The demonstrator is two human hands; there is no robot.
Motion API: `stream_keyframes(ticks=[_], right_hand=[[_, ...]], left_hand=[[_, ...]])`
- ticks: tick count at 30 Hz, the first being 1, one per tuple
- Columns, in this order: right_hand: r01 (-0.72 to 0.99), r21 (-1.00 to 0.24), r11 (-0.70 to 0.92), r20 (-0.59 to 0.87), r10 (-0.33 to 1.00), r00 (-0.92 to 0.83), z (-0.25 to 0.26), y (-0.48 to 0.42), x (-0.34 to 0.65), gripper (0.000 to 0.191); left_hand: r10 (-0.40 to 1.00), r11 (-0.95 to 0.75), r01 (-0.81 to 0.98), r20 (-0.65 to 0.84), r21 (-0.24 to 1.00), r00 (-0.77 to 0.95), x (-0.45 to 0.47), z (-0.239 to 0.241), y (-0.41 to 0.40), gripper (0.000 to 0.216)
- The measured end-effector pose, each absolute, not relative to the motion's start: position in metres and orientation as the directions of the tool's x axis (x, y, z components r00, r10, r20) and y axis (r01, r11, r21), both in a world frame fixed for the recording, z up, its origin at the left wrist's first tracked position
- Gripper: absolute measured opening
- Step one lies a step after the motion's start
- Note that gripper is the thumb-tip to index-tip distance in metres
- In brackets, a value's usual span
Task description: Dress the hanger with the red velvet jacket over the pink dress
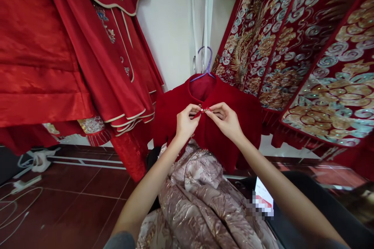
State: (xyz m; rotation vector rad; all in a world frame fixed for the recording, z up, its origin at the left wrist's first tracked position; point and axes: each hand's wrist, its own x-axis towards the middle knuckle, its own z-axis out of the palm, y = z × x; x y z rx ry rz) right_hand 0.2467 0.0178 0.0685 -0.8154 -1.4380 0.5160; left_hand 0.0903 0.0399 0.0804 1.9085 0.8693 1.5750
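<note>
A dark red jacket (210, 136) hangs in front of me on a purple hanger (208, 64). At its front, just under the neckline, is a small red frog button (203, 110) with shiny beads. My left hand (187, 123) pinches one side of this fastener between thumb and fingertips. From the other side, my right hand (226, 120) pinches it too, and the fingertips of both hands nearly meet. The fingers cover part of the fastener, so I cannot tell whether its halves are joined. Below, a shiny pinkish-beige patterned fabric (201, 198) lies bunched up.
Red garments with pale piping (96, 58) hang at the left, and heavily embroidered red ones (309, 46) at the right. A white rack pole (207, 11) stands behind the hanger. Cables (22, 218) lie on the tiled floor. A lit screen (263, 196) is below my right forearm.
</note>
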Motion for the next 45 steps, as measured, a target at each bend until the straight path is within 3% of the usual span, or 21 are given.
stream_keyframes(ticks=[8,14,24,32,34,36,39,41,43,45], right_hand=[[0.185,-0.709,0.681,0.704,0.699,0.125,0.075,0.017,0.245,0.028],[0.280,-0.678,0.680,0.720,0.691,0.065,0.082,0.010,0.247,0.021],[0.254,-0.705,0.662,0.689,0.725,0.020,0.088,0.017,0.252,0.028],[0.313,-0.672,0.672,0.680,0.726,-0.100,0.092,0.024,0.259,0.027],[0.324,-0.659,0.679,0.685,0.720,-0.116,0.090,0.025,0.259,0.026],[0.302,-0.658,0.690,0.701,0.708,-0.089,0.084,0.025,0.256,0.031],[0.207,-0.694,0.689,0.708,0.705,0.025,0.067,0.018,0.246,0.059],[0.158,-0.712,0.685,0.699,0.712,0.063,0.053,0.009,0.234,0.081],[0.161,-0.704,0.692,0.706,0.706,0.054,0.038,-0.002,0.223,0.094],[0.214,-0.692,0.690,0.714,0.697,0.064,0.025,-0.013,0.213,0.094]], left_hand=[[0.670,-0.741,0.315,0.681,0.593,0.296,0.080,0.095,0.031,0.014],[0.565,-0.801,0.473,0.722,0.366,0.399,0.081,0.107,0.036,0.009],[0.520,-0.829,0.503,0.670,0.245,0.530,0.072,0.117,0.040,0.011],[0.445,-0.836,0.547,0.642,0.048,0.624,0.075,0.124,0.044,0.012],[0.458,-0.846,0.523,0.652,0.109,0.604,0.077,0.119,0.043,0.013],[0.513,-0.847,0.439,0.681,0.301,0.523,0.080,0.110,0.041,0.011],[0.671,-0.728,0.160,0.644,0.667,0.366,0.087,0.088,0.039,0.020],[0.776,-0.563,-0.056,0.550,0.825,0.310,0.092,0.071,0.037,0.025],[0.843,-0.403,-0.237,0.459,0.884,0.279,0.097,0.057,0.035,0.029],[0.878,-0.305,-0.359,0.406,0.882,0.252,0.101,0.048,0.032,0.033]])
